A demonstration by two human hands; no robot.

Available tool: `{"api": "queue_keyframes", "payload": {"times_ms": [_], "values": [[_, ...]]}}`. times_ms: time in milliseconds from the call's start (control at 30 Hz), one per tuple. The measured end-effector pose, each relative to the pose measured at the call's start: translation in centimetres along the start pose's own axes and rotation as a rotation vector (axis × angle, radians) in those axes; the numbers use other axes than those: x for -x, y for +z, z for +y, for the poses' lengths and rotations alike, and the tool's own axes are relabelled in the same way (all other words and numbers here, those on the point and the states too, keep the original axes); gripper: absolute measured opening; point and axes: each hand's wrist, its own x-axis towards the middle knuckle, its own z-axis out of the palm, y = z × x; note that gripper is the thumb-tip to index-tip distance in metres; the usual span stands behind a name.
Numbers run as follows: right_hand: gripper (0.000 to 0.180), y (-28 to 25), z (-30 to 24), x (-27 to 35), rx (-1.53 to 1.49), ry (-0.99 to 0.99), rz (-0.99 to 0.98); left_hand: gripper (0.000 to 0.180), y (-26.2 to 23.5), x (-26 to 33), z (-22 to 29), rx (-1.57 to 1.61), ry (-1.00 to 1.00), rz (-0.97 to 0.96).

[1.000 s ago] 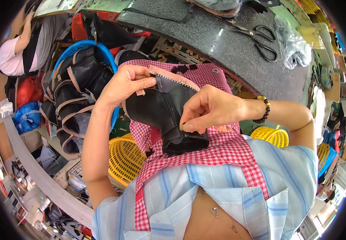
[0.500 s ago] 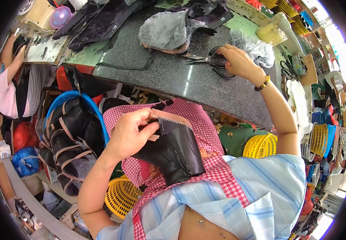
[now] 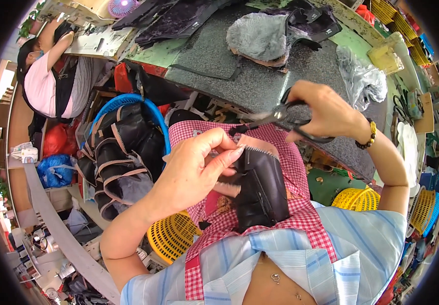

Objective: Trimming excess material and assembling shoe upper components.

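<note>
- Your left hand (image 3: 194, 168) pinches the black leather piece (image 3: 260, 190) at its top edge, over your checked apron (image 3: 300, 223); its long axis runs near to far.
- Your right hand (image 3: 326, 109), just beyond and right, grips the scissors (image 3: 280, 114), blades apparently parted, pointing left at that edge.
- Half a second ago this hand reached across the far table (image 3: 260, 86).

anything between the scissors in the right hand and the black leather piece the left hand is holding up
Nothing visible does. The scissors in the right hand point at the top edge of the black leather piece, which the left hand pinches by its zipper edge, with open air between.
</note>
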Motion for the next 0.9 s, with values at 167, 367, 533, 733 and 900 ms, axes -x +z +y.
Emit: {"api": "queue_keyframes", "payload": {"times_ms": [167,367,533,733,900], "values": [[0.065,-1.1,-1.4,-0.4,0.037,-0.209,-0.424,0.011,-0.3,0.9,0.3,-0.202,0.003,0.064],[0.063,-1.0,-2.2,0.4,0.088,-0.198,-0.463,0.008,-0.1,0.6,-1.0,-0.157,0.062,0.067],[0.056,0.4,-2.8,-0.3,0.019,-0.300,-0.416,0.009,0.3,0.2,-1.2,-0.171,0.160,0.095],[0.045,1.7,-2.6,-0.8,0.022,-0.367,-0.449,0.006,-0.2,0.1,-1.1,-0.220,0.113,0.062],[0.038,2.6,-2.6,-1.9,0.103,-0.413,-0.514,0.006,-0.8,-0.1,-2.0,-0.379,0.247,0.049]]}}
